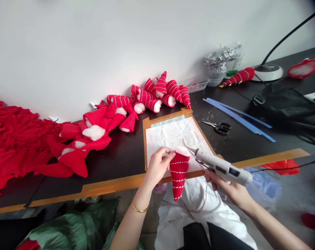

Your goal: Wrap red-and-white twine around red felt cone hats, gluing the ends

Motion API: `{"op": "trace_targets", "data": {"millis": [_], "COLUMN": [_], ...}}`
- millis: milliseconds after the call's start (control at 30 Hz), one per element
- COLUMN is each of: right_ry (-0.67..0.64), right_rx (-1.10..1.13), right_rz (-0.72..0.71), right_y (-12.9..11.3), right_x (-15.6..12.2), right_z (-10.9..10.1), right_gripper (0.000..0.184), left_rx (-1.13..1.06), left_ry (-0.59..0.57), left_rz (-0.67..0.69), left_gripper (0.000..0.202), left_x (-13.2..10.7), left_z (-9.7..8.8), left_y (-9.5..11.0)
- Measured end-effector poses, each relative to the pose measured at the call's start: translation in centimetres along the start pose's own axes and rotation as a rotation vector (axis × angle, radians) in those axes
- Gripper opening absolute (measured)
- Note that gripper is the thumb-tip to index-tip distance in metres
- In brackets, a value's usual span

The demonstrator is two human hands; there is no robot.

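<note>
My left hand [159,166] pinches the wide top end of a red felt cone [178,175] wrapped in white-red string; the cone points down over the table's front edge. My right hand [226,185] grips a white hot glue gun [221,168], its nozzle aimed left at the cone's upper rim, nearly touching it. A loose red-white string [199,208] trails from the cone down across my lap. A white sheet [174,137] taped to the dark table lies just behind both hands.
Several finished striped cones [160,92] and plain red stuffed cones [95,130] lie at the back left, beside a heap of red felt [14,142]. Scissors [218,126], blue strips [240,119], a black bag [284,104], a lamp base [267,72] and a container of silver trim [221,64] sit right.
</note>
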State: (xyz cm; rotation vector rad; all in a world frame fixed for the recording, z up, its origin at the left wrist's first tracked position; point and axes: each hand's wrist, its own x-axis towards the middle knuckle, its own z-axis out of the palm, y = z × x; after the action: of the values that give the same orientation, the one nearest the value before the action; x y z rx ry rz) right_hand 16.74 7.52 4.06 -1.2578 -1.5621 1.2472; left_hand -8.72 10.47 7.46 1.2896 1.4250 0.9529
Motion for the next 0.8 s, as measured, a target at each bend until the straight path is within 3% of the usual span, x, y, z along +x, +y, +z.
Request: {"op": "trace_targets", "data": {"millis": [167,367,800], "right_ry": [0.012,0.007,-0.005], "right_rx": [-0.142,-0.106,-0.108], "right_rz": [-0.195,-0.186,-0.143], "right_y": [0.3,-0.2,-1.0], "right_x": [-0.3,0.0,0.6], "right_z": [1.0,1.7,1.9], "right_gripper": [0.025,0.018,0.024], "left_rx": [-0.004,-0.033,-0.087], "left_ry": [-0.011,-0.058,-0.024], "left_rz": [-0.033,-0.009,0.018], "left_gripper": [0.041,0.034,0.027], "left_x": [0.2,0.5,0.5], "left_z": [0.8,1.0,1.1], "left_y": [1.1,0.8,0.5]}}
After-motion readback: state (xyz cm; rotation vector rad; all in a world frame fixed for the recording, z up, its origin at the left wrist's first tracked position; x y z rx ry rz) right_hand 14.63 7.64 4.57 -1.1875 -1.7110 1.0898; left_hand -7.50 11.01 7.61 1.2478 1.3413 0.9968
